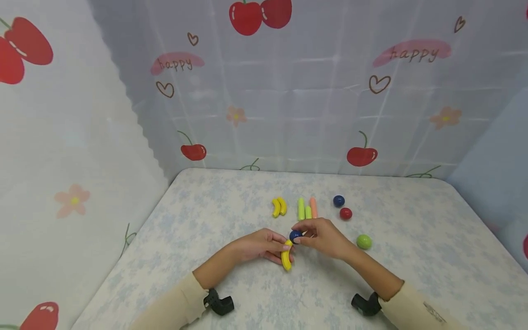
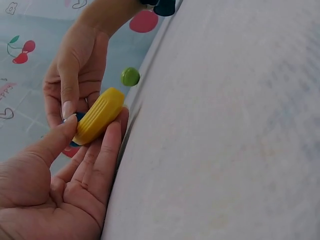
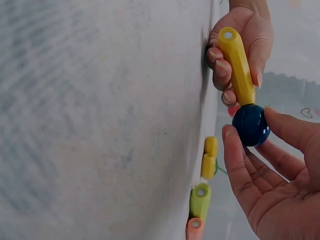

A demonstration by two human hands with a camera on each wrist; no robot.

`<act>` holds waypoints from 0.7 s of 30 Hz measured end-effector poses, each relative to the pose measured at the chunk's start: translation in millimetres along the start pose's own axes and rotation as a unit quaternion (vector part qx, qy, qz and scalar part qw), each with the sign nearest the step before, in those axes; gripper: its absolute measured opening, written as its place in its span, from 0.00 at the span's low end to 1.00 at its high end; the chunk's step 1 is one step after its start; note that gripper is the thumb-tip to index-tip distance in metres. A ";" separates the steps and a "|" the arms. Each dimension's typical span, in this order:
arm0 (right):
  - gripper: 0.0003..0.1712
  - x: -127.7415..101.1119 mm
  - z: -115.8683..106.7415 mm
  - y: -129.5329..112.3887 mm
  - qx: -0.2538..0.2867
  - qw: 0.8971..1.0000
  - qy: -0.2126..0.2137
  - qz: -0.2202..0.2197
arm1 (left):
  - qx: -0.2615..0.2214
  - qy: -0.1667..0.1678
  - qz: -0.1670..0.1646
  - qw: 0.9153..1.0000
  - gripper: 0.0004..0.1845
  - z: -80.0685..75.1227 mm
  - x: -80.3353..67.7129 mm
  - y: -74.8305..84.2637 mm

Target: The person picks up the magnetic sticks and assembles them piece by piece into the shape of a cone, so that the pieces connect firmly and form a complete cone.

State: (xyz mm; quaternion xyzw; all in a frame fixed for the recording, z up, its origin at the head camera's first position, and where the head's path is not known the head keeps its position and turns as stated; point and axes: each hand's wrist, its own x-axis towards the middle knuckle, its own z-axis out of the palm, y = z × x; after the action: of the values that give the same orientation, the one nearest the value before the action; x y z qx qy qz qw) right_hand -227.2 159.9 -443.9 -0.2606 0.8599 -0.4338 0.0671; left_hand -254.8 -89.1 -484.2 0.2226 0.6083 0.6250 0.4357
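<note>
Hands meet at lower centre of the head view, over a pale blue-mottled table (image 1: 412, 256). Left hand (image 1: 261, 246) grips a curved yellow ribbed piece (image 1: 286, 258), thumb on top and fingers curled under; the piece runs from the fingers up toward the right hand. Right hand (image 1: 323, 237) pinches a dark blue ball (image 1: 295, 236) between thumb and fingertips. Ball sits right at the upper end of the yellow piece, touching it; right wrist view shows the ball (image 3: 250, 124) pressed against the piece's (image 3: 238, 65) end, the other end showing a small round metal-looking disc. Left wrist view: yellow piece (image 2: 99, 115) lies across the left fingers (image 2: 102, 155) with the thumb against it, right hand (image 2: 75, 75) coming down from the upper left of the frame, ball mostly hidden behind the piece.

Both forearms come in from the bottom edge, cream sleeves, black wrist mounts, wrists resting low near the table.

Behind the hands, mid-frame: two short yellow curved pieces (image 1: 279, 206) side by side, two green sticks (image 1: 304, 210) and an orange stick (image 1: 313, 207) standing close together, another dark blue ball (image 1: 338, 200), a red ball (image 1: 345, 213) just below it. Green ball (image 1: 364, 241) lies right of the right hand, near it but apart. Cherry-print curtain (image 1: 288, 91) behind the table.
</note>
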 end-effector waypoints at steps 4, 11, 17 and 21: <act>0.19 6.2 -3.1 0.2 -0.008 1.000 -0.008 0.005 | -0.008 0.002 -0.010 1.000 0.17 -2.8 0.8 4.4; 0.18 21.6 -13.6 -7.0 -0.043 0.999 0.004 0.005 | -0.003 0.005 -0.010 1.000 0.18 -5.4 1.1 5.4; 0.16 43.0 -24.8 -12.9 -0.077 0.997 0.023 0.002 | -0.012 -0.003 -0.007 1.000 0.17 -7.1 0.2 2.5; 0.15 59.0 -26.4 -12.1 -0.103 0.994 0.024 0.016 | -0.020 -0.004 -0.006 1.000 0.18 -6.3 -2.4 -2.1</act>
State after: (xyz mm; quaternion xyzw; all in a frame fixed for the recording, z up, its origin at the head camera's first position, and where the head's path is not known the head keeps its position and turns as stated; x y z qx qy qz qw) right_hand -281.9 143.0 -411.7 -0.2418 0.9055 -0.3478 0.0264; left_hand -258.1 -94.8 -486.6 0.2122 0.5954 0.6336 0.4462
